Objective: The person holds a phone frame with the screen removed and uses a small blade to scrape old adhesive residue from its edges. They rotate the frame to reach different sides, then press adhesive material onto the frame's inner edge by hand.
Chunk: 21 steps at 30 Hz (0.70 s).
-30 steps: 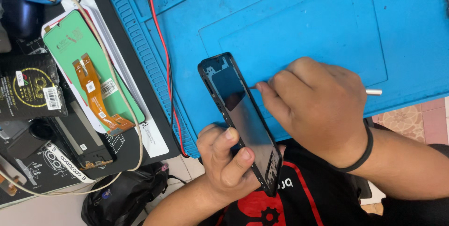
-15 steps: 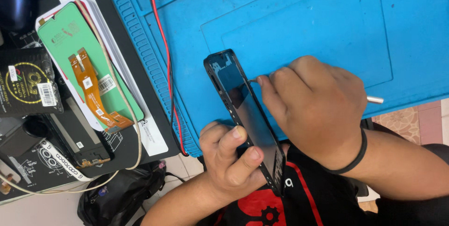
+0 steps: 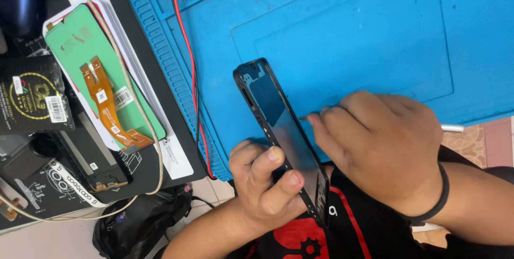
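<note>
Blue ribbed work mat [image 3: 342, 34] covers the desk [image 3: 160, 130], a red wire [image 3: 187, 71] running down its left edge. Head view: the left hand [image 3: 265, 186] clamps the lower end of a black phone frame [image 3: 281, 130], tilted toward 11 o'clock. At 3 o'clock of it, the right hand [image 3: 383, 144] pinches a thin metal tool [image 3: 452, 128] against its edge. A green-backed screen panel [image 3: 101, 85] lies at 9 o'clock.

A black bench [image 3: 155, 85] carries a blue work mat [image 3: 348, 39] and a green screen panel [image 3: 101, 77].

Single head view, looking steeply down, close over blue mat [image 3: 375, 34].
</note>
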Each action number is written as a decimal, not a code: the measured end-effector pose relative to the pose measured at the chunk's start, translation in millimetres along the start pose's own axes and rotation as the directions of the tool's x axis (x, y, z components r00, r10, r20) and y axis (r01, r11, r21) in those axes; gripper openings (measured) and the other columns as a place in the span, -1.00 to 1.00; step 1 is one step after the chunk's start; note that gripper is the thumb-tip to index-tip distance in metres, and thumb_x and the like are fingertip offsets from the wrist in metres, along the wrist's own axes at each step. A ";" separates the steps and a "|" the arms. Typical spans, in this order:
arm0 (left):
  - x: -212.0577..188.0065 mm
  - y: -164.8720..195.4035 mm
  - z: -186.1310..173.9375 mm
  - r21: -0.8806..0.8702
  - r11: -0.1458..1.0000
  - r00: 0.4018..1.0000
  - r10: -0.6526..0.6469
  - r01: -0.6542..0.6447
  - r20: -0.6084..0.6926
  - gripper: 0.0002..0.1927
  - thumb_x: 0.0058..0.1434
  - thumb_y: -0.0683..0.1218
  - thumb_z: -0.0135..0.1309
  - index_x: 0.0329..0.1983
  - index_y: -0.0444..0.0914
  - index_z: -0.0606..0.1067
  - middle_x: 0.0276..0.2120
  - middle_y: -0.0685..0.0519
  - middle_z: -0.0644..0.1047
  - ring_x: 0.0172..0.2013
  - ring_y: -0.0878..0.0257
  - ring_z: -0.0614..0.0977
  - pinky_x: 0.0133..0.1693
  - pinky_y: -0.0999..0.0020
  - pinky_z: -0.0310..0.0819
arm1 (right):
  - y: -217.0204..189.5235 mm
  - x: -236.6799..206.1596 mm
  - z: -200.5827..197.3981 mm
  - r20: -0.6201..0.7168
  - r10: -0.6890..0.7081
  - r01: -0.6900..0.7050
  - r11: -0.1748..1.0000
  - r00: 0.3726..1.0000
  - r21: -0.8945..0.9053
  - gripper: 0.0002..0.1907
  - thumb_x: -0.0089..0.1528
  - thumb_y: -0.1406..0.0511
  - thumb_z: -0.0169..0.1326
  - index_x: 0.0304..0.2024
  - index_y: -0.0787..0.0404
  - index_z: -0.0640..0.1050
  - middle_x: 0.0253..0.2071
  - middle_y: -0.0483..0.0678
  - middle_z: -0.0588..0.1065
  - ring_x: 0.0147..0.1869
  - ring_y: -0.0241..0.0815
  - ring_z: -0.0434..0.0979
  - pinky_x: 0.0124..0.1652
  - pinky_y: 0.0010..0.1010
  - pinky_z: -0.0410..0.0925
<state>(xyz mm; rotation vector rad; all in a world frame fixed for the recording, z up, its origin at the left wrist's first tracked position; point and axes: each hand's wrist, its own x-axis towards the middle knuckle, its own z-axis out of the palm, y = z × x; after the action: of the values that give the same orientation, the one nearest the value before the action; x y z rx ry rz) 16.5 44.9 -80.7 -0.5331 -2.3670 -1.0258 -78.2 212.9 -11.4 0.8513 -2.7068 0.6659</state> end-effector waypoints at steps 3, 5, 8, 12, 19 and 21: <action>0.6 1.2 1.2 0.036 0.999 1.000 0.001 -0.001 0.004 0.00 0.23 0.03 0.49 0.53 0.03 0.05 0.52 0.10 0.06 0.06 0.06 0.38 -0.01 0.15 0.34 | 5.3 -6.5 5.0 -0.028 0.042 -0.040 0.998 0.999 0.043 -0.70 0.13 0.29 0.38 -0.54 0.18 0.49 -0.52 -0.10 0.34 -0.55 -0.14 0.39 -0.52 -0.34 0.22; 0.8 2.0 1.9 0.031 0.999 1.000 -0.008 0.008 -0.003 0.00 0.22 0.07 0.51 0.52 0.04 0.06 0.51 0.10 0.05 0.03 0.08 0.37 -0.05 0.17 0.32 | 5.9 -9.3 8.2 -0.044 0.027 -0.026 0.999 0.999 0.028 -0.72 0.13 0.29 0.37 -0.53 0.19 0.50 -0.51 -0.09 0.35 -0.54 -0.14 0.39 -0.51 -0.34 0.22; 0.9 1.9 1.2 0.031 0.999 1.000 -0.014 0.014 -0.003 0.00 0.20 0.06 0.50 0.51 0.04 0.06 0.52 0.11 0.04 0.02 0.08 0.38 -0.07 0.18 0.31 | 4.7 -11.3 9.6 -0.041 0.025 -0.023 0.998 0.999 0.058 -0.72 0.13 0.30 0.36 -0.52 0.19 0.49 -0.50 -0.09 0.35 -0.52 -0.13 0.40 -0.50 -0.34 0.23; 1.2 1.5 0.6 0.014 1.000 1.000 -0.018 0.018 0.005 0.01 0.17 0.08 0.51 0.49 0.05 0.07 0.51 0.12 0.05 -0.02 0.11 0.38 -0.08 0.18 0.30 | 3.6 -13.8 9.3 -0.053 0.080 -0.079 0.996 0.995 0.032 -0.71 0.10 0.30 0.37 -0.56 0.19 0.50 -0.53 -0.09 0.37 -0.58 -0.14 0.37 -0.56 -0.36 0.21; 2.3 3.2 1.7 0.035 0.999 1.000 -0.018 0.018 -0.004 0.02 0.23 0.08 0.49 0.54 0.06 0.03 0.53 0.14 0.02 -0.01 0.11 0.38 -0.07 0.22 0.32 | 3.1 -19.9 13.9 -0.046 0.099 -0.097 0.995 0.994 0.038 -0.71 0.14 0.29 0.37 -0.51 0.20 0.49 -0.49 -0.09 0.37 -0.54 -0.15 0.39 -0.53 -0.37 0.22; 2.7 2.7 0.8 0.035 0.999 1.000 -0.017 0.017 -0.004 0.02 0.23 0.09 0.48 0.54 0.06 0.03 0.53 0.13 0.03 -0.03 0.12 0.39 -0.08 0.21 0.31 | 1.7 -17.9 13.0 -0.050 0.104 -0.104 0.995 0.993 0.005 -0.71 0.13 0.29 0.38 -0.52 0.18 0.50 -0.50 -0.09 0.37 -0.54 -0.14 0.39 -0.53 -0.36 0.21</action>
<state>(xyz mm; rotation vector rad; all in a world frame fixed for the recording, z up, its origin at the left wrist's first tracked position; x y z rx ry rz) 15.5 47.6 -78.1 -0.4985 -2.3858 -0.9904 -65.8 216.5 -29.4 0.6881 -2.7203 0.7022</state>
